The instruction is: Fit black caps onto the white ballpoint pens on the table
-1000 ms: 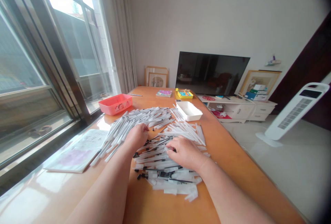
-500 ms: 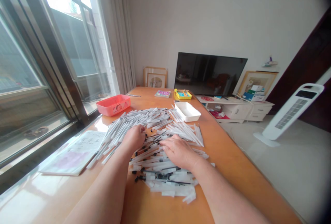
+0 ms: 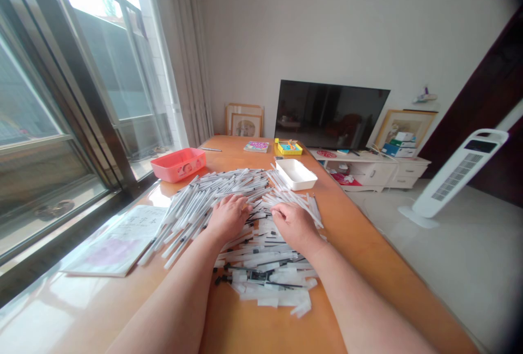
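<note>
My left hand [image 3: 229, 218] lies over the near edge of a heap of pens [image 3: 192, 201] with whitish barrels and black parts. Its fingers are stretched forward and somewhat apart, and I see nothing gripped in them. Across a narrow gap, my right hand [image 3: 296, 226] is curled with thumb and forefinger together beside whitish pen barrels [image 3: 294, 199]. Whatever it may hold is hidden. Between and below the hands are thin black pen refills [image 3: 272, 258], clear plastic pieces [image 3: 281, 297] and small black caps [image 3: 218, 280].
A pink basket [image 3: 180, 166] and a white tray [image 3: 300, 174] stand behind the pens. At left lies a paper booklet [image 3: 114, 245]. Toward the far end of the wooden table [image 3: 368, 288] are a colourful booklet [image 3: 256, 147] and a yellow box [image 3: 289, 148].
My left hand has shifted right and its fingers have spread out from a curled grip. My right hand has moved slightly right and forward, and its fingers have curled in.
</note>
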The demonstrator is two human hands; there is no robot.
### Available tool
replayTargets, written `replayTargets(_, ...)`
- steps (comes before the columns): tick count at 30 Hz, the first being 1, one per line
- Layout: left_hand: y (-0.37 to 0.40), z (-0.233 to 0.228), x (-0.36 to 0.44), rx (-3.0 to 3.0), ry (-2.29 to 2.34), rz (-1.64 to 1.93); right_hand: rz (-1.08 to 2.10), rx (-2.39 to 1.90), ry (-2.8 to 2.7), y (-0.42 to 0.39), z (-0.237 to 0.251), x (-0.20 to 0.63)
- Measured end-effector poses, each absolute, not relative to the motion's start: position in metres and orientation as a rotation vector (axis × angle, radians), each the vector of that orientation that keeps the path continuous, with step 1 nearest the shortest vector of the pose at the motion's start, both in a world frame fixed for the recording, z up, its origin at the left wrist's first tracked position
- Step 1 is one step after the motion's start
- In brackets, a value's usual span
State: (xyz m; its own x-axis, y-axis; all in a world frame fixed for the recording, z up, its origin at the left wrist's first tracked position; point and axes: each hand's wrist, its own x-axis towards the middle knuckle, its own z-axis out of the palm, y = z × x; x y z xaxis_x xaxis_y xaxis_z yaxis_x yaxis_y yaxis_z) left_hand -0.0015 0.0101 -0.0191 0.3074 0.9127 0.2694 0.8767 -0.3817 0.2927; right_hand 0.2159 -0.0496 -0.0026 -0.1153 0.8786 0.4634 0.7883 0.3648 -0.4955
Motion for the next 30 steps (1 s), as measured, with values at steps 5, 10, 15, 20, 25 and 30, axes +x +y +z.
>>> replayTargets(5,0.013,-0.025,0.005,2.406,1.659,0.477,0.147,-1.457,-1.906,-0.049,-0.003,0.216)
replayTargets(10,0.011,-0.021,0.004,2.434,1.693,0.525,0.093,-1.455,-1.915,-0.048,-0.004,0.216)
replayTargets(15,0.004,-0.011,0.003,2.492,1.769,0.521,0.111,-1.469,-1.888,-0.048,-0.006,0.218)
replayTargets(20,0.006,-0.007,0.001,2.422,1.993,0.532,0.131,-1.427,-1.86,-0.048,-0.006,0.219)
replayTargets(25,0.011,-0.007,-0.005,2.255,2.142,0.477,0.133,-1.393,-1.834,-0.048,-0.007,0.219)
replayTargets(30,0.012,-0.006,-0.01,2.226,2.177,0.384,0.14,-1.369,-1.82,-0.049,-0.006,0.219)
